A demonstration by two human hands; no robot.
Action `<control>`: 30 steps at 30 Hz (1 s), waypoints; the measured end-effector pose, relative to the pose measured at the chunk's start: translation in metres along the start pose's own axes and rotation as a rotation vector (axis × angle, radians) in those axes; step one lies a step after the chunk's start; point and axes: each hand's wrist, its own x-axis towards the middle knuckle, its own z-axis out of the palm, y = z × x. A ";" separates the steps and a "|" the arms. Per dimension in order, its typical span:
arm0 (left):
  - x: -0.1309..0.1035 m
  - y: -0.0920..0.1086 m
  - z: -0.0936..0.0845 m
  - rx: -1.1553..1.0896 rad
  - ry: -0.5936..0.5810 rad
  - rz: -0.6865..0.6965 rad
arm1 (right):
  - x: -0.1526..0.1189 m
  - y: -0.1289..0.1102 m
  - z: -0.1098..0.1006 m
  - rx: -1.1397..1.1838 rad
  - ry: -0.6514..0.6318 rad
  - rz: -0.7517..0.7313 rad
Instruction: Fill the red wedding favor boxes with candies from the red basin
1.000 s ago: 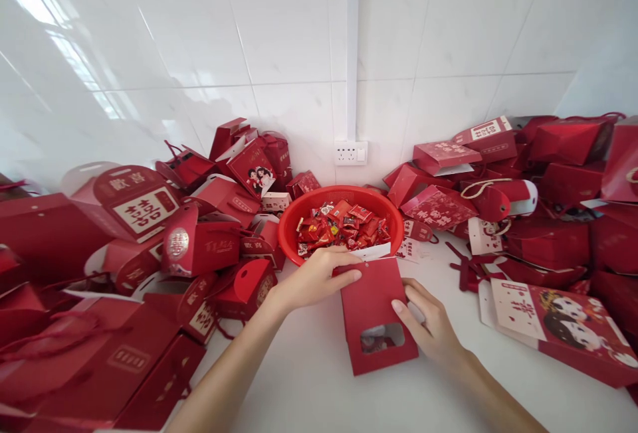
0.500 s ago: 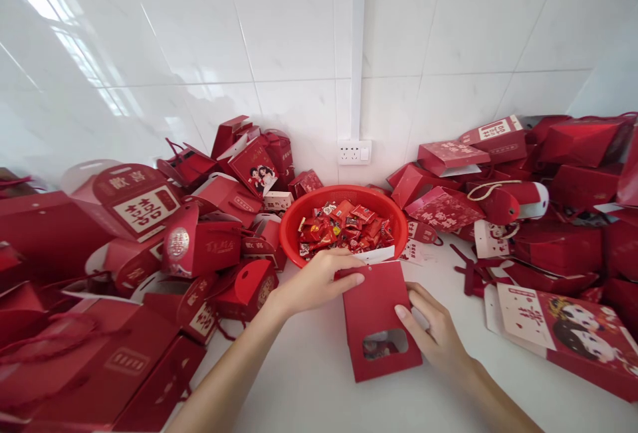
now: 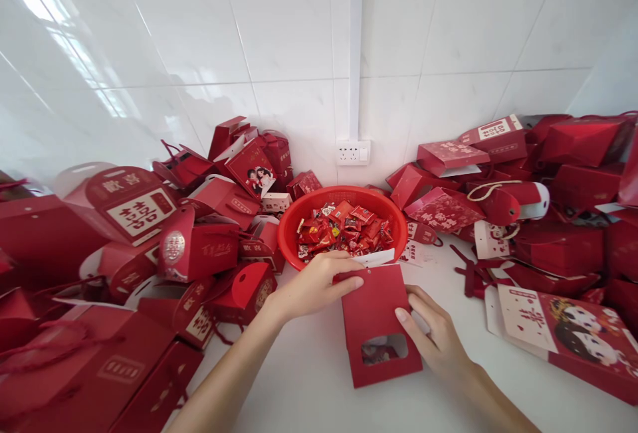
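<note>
Between my hands is a red paper gift box [image 3: 375, 310] with a clear window near its bottom, through which wrapped contents show. My left hand [image 3: 326, 280] grips its top edge, the thumb on the front face and the fingers behind by a white flap [image 3: 376, 258]. At the box's right side, my right hand [image 3: 432, 327] is closed on the edge, thumb in front. Just behind the box stands a red plastic basket [image 3: 290, 244] holding many red-wrapped candies [image 3: 343, 226].
Piles of red gift boxes [image 3: 199, 247] crowd the left side. More red boxes [image 3: 558, 247] are heaped on the right, with a flat box printed with cartoon faces [image 3: 573, 333] in front. A tiled wall with a power socket [image 3: 353, 153] rises behind the white table [image 3: 289, 380].
Very little differs. The box's lower edge sits slightly lower in the view, and both hands keep their hold on it.
</note>
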 end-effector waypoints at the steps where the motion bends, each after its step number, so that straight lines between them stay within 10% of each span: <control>1: 0.000 0.000 0.000 0.002 -0.003 0.002 | -0.001 0.000 0.000 -0.001 0.000 0.004; 11: -0.001 0.005 0.000 0.068 0.015 0.129 | 0.006 0.006 -0.006 0.086 0.192 0.166; 30: -0.001 -0.006 0.010 0.036 0.215 0.107 | 0.074 -0.006 -0.013 -0.042 0.148 -0.204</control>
